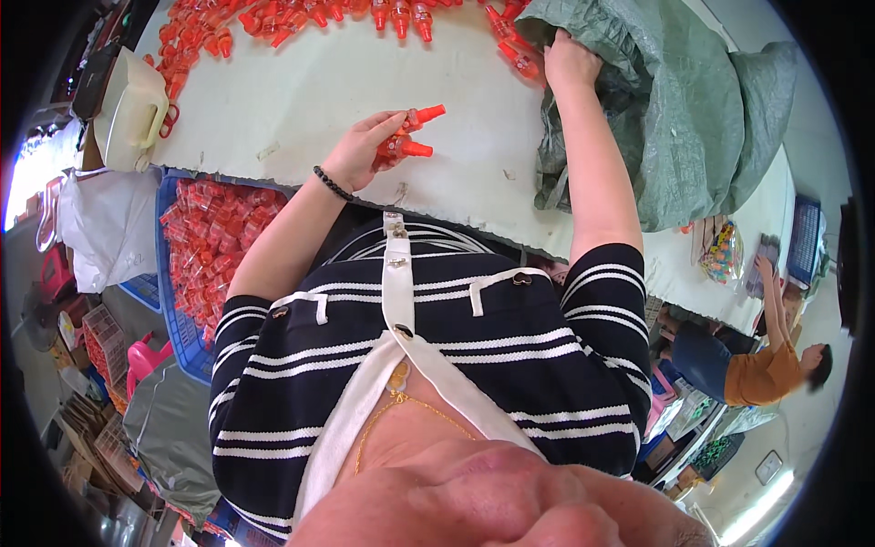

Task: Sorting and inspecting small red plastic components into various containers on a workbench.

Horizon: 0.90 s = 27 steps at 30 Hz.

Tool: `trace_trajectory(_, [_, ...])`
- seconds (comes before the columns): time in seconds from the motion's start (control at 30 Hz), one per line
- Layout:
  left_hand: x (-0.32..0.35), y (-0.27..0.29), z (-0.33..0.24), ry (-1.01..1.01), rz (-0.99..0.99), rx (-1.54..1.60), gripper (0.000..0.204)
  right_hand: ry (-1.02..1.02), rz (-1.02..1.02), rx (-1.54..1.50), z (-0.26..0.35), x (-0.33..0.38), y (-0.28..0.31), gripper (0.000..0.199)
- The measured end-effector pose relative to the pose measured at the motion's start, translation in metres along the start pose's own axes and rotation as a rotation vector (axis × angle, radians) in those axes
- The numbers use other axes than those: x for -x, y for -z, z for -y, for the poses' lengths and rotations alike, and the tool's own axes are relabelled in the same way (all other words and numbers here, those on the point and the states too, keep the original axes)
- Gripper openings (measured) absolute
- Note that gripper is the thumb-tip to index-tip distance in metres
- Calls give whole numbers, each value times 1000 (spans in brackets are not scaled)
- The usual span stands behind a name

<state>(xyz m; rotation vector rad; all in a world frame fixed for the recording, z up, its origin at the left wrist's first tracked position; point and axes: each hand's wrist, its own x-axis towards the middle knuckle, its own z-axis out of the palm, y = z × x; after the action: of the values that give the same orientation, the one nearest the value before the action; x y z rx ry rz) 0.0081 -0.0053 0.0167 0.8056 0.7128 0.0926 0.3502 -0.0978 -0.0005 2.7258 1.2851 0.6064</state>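
Note:
Over the near part of the table, my left hand (367,150) is closed around small red bottles; two pointed orange-red caps (428,114) stick out to the right. It wears a dark bead bracelet. My right arm reaches forward to a green woven sack (684,109), and my right hand (572,62) is at the sack's mouth against its folds. The right fingers are mostly hidden, so their grip does not show. Just left of that hand lie a few more red bottles (519,59) on the table.
Many red bottles (273,18) lie along the far side of the white table (319,91). A blue crate (173,301) full of red pieces stands below at left. A cream container (128,114) and red scissors (169,118) sit at the left edge. Another person (761,374) works at right.

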Motion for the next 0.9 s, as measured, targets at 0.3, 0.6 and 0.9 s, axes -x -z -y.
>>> trace_trajectory(0.3, [4,12,4,17,19,15,33,-20,270,-31,2,19,24,31])
trace_trajectory(0.6, [7,5,-6,25,116,-49,38,76,349,-1841,81,103,71,31])
trace_trajectory(0.9, [17,0,-10,101,135,57,44,38,600,-1995,101,119,92,33])
